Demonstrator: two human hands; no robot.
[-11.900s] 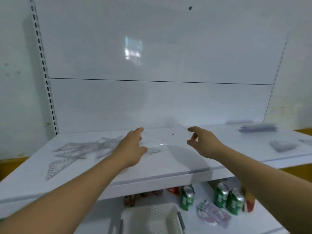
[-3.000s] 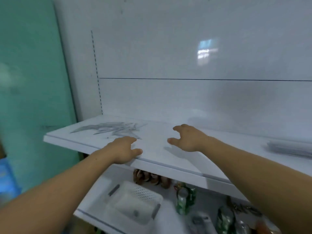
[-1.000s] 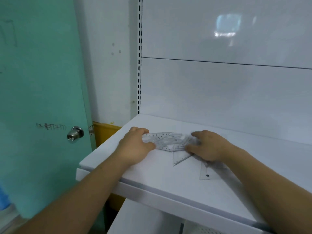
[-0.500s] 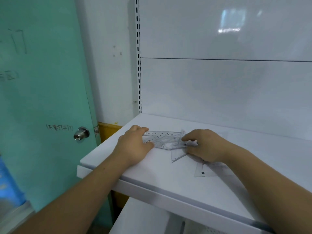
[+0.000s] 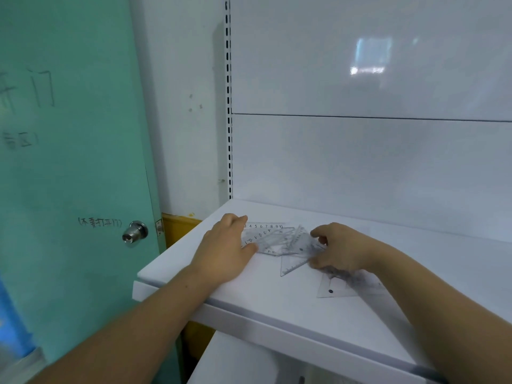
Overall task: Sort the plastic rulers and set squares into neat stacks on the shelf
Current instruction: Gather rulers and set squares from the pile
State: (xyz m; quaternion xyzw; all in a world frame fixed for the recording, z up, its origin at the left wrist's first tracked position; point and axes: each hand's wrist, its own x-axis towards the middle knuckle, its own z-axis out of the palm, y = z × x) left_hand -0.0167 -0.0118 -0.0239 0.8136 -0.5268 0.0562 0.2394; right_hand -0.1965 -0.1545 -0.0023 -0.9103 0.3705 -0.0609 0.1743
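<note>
A loose pile of clear plastic rulers and set squares [image 5: 267, 237] lies at the left end of the white shelf [image 5: 277, 309]. My left hand [image 5: 225, 252] rests flat on the pile's left end, fingers straight and thumb on a ruler. My right hand [image 5: 339, 250] is at the pile's right side, with forefinger and thumb pinching the edge of a clear set square [image 5: 297, 245]. A small triangle [image 5: 289, 266] sticks out towards me. Another set square [image 5: 333, 288] lies partly under my right wrist.
A teal door [image 5: 69, 162] with a metal knob [image 5: 135, 233] stands just left of the shelf's end. The slotted upright [image 5: 228, 106] and the white back panel [image 5: 360, 162] close the rear. A lower shelf [image 5: 235, 361] shows below the front edge.
My right hand's fingers have curled more closely round the set square's edge. My left hand stays pressed on the pile, and the view has barely shifted.
</note>
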